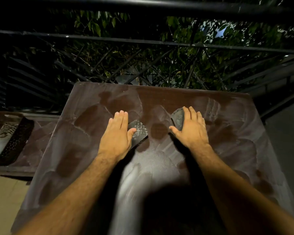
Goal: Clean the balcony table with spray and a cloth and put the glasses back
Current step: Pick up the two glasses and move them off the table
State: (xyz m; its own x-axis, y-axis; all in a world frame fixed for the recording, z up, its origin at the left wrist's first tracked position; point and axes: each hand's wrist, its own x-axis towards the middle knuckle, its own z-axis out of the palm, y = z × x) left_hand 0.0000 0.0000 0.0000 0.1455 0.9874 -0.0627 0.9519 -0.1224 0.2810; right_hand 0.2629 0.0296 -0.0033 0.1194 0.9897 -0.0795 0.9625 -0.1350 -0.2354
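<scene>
Down at the bottom of the frame it's all my forearms and a dark blur at lower centre; I can't make out what that shadow is. The desk (71,150) in front of me is streaked with pale wipe marks and darker damp patches, so I'd judge the spraying and wiping done, or nearly, with the surface not yet dry.

Now the glasses. My left hand (116,133) wraps the patterned glass (139,131) just left of centre, thumb on its near side, fingers over the far side. My right hand (190,128) closes its grip on the darker glass (177,118) just right of centre. Both sit low at the desk; whether they actually touch it, I can't tell, since my hands hide the bases.

That leaves, by my reckoning, only letting go. No cloth or spray bottle in sight.

At far left, a perforated basket (15,138), cut off by the edge. Beyond, the railing (143,41) and leaves in darkness.
</scene>
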